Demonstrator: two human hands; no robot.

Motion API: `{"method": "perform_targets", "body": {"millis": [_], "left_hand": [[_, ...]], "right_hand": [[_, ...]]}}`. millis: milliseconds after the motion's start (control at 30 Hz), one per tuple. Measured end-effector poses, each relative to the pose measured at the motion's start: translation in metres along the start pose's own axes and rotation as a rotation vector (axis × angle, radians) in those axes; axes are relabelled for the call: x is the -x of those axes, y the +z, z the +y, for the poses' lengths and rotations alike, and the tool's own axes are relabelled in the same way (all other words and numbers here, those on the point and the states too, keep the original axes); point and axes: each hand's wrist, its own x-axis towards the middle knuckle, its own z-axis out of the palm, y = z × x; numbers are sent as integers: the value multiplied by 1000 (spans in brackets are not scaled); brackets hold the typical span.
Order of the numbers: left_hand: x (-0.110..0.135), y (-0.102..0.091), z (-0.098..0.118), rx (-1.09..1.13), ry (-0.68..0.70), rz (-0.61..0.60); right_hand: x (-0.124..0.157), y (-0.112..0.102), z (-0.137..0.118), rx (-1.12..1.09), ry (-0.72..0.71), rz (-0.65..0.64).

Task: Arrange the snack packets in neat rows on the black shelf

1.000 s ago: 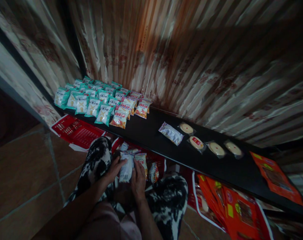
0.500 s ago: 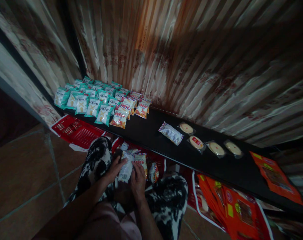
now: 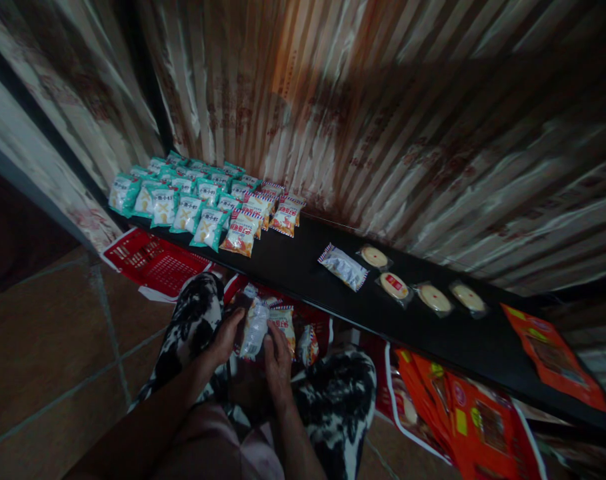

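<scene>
Packet in hand: a pale snack packet (image 3: 255,329) is held low between the knees, in front of the black shelf (image 3: 303,270) and over a red tray of similar packs.
Left hand: the left hand (image 3: 227,337) is closed on the packet's left edge, fingers curled round it.
Right hand: the right hand (image 3: 279,363) is pinched on the lower right corner, thumb pressed against the film.
Writing on the packet: print is seen on the film, but it is too dark and crumpled to be read.
Orange-labelled packets: two more (image 3: 284,327) are seen just behind the held one; a red band with characters is shown but cannot be made out.
Teal packets: rows (image 3: 183,200) are laid at the shelf's left end, each with a white panel of Chinese characters too small to be read.
Orange-red packets: a smaller group (image 3: 255,223) is set just beside the teal ones, with a red title band that is not legible.
Round cakes: four (image 3: 393,285) are lined up in clear wrap, one with a red label.
Change: the packet, earlier held flat and upright, is now tilted and narrower to the eye, and the left hand has been shifted to its side; the shelf goods are unmoved.
</scene>
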Motion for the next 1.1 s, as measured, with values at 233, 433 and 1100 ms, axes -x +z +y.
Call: {"method": "perform_targets", "body": {"millis": [233,433,1100], "left_hand": [[6,1,6,-62,-10,-63],[8,-1,6,-147,-20,-49],[-3,-2,-6,-322,194,53]], "right_hand": [[2,1,-2,-104,113,9],[4,1,1,-187,205,-39],[3,3,-11,-345,328,-97]]}}
